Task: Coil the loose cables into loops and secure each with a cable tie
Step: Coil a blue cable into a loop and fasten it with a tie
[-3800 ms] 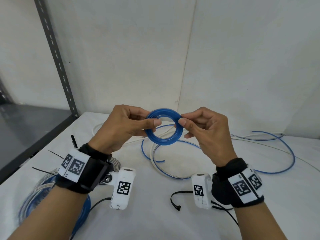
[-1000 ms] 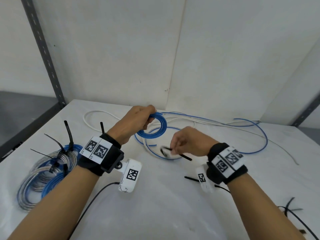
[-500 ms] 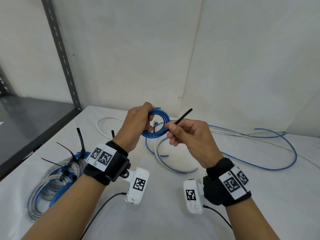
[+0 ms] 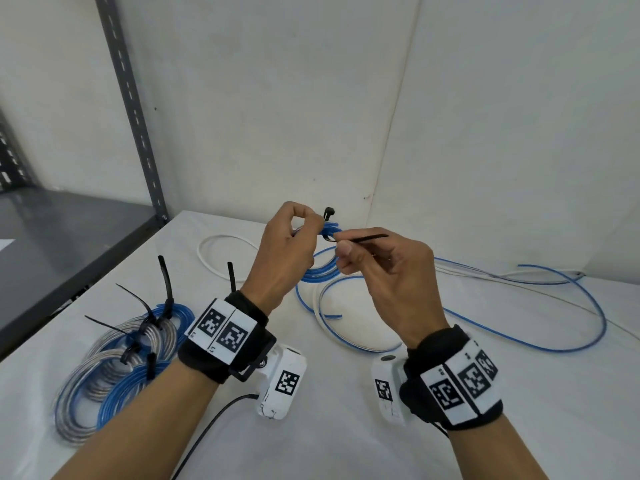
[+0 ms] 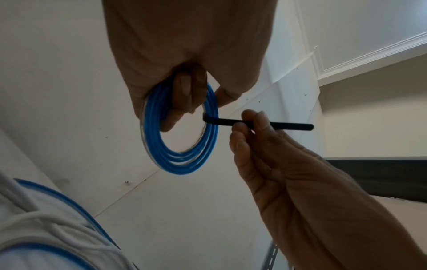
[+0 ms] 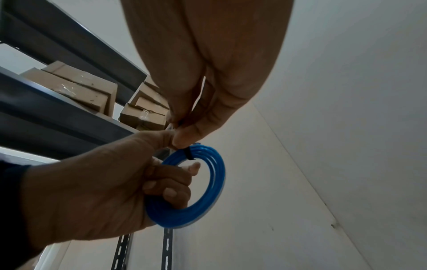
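Blue plastic-sheathed cable wound into a small coil (image 5: 182, 138) is held up above the white tabletop (image 4: 346, 445), in front of the pale wall corner. The left hand (image 4: 280, 258) grips one side of the coil, its fingers (image 6: 168, 184) curled through the ring's opening and hiding that stretch of the loops. A thin black cable tie (image 5: 261, 125) is wrapped across the coil's strands on the opposite side; the right hand (image 4: 391, 285) pinches the tie's strap between thumb and forefinger, with the other fingers loosely curled, and the free end sticks out past the fingers to the right. In the head view the tie's small head (image 4: 328, 213) stands up above the coil.

Beneath the hands, loose blue cable (image 4: 519, 344) and loose white cable (image 4: 221, 268) sprawl in wide curves across the tabletop, running toward the far right corner. At the near left lies a pile of tied coils, blue and clear-silver (image 4: 114, 362), with black tie tails poking upward. A grey slotted metal upright (image 4: 128, 98) rises at the left, beside a dark grey shelf (image 4: 52, 233). The right wrist view shows brown cardboard boxes (image 6: 80, 91) on the shelving higher up.
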Demonstrator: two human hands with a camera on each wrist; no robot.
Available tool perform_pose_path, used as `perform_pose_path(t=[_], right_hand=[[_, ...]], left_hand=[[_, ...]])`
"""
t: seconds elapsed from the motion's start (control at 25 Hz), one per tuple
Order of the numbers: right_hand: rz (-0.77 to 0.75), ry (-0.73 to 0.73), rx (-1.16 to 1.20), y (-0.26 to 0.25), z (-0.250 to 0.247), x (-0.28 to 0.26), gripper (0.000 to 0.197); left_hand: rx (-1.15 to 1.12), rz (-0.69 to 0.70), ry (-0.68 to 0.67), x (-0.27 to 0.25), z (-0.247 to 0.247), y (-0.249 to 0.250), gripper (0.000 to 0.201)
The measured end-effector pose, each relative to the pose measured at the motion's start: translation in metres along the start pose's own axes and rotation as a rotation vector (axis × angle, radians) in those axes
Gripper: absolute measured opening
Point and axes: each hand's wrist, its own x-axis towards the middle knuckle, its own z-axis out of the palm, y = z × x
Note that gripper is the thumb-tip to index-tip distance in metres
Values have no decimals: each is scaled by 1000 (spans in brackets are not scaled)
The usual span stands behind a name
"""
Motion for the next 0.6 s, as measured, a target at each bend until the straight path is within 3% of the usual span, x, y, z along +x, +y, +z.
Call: perform_pose_path(t=[0.08,0.2,0.32,0.44,0.6], right_hand=[[-3,-8,13,-3,-1,0,12],[41,-41,47,-12,0,0,20],[223,-54,222,-17,-1,-1,41],[431,-179,375,-18,-4,0,42],[473,-273,425,-16,-9,1,40]], left_hand=[[-10,20,-24,-1,0,2,14],[5,101,-70,-3,-2,5,25],[14,189,-89,-6,-1,8,26],[39,253,-128,-10,3,10,23],[9,265,-172,-12,6,10,21]])
